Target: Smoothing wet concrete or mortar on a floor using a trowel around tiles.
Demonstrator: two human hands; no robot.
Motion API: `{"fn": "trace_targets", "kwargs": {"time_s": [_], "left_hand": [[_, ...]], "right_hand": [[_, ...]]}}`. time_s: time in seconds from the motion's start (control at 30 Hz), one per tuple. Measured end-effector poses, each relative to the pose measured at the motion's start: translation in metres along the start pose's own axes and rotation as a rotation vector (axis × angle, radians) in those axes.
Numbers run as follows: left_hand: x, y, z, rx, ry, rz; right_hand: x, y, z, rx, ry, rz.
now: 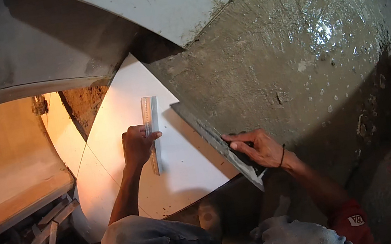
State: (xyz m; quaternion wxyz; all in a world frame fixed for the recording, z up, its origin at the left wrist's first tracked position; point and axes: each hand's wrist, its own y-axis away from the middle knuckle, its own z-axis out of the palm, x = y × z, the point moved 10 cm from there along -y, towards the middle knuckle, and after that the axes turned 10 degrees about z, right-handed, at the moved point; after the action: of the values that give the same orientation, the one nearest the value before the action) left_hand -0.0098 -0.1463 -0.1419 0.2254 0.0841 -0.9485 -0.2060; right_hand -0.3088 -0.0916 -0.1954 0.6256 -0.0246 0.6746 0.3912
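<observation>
As L hand (pixel 138 146) pinches strip (pixel 153 112), R hand (pixel 260 150) grips trowel (pixel 209 133), mortar (pixel 293 54) past tile (pixel 123 105) edge

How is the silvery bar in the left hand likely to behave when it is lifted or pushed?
The silvery bar is probably stiff: its long edges look straight past the left hand. It may be light, as it looks slim. Rolling seems unlikely, because its visible face looks flat.
</observation>
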Motion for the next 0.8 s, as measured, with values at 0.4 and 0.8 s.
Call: {"fn": "trace_targets", "kwargs": {"time_s": [0.4,0.8], "left_hand": [[-0.004,0.0,0.0,0.015,-0.034,-0.015],[0.0,-0.003,-0.002,0.069,-0.039,0.13]], "right_hand": [[-0.004,-0.038,-0.021,0.046,0.059,0.024],[-0.031,0.004,0.017,-0.106,-0.004,-0.045]]}}
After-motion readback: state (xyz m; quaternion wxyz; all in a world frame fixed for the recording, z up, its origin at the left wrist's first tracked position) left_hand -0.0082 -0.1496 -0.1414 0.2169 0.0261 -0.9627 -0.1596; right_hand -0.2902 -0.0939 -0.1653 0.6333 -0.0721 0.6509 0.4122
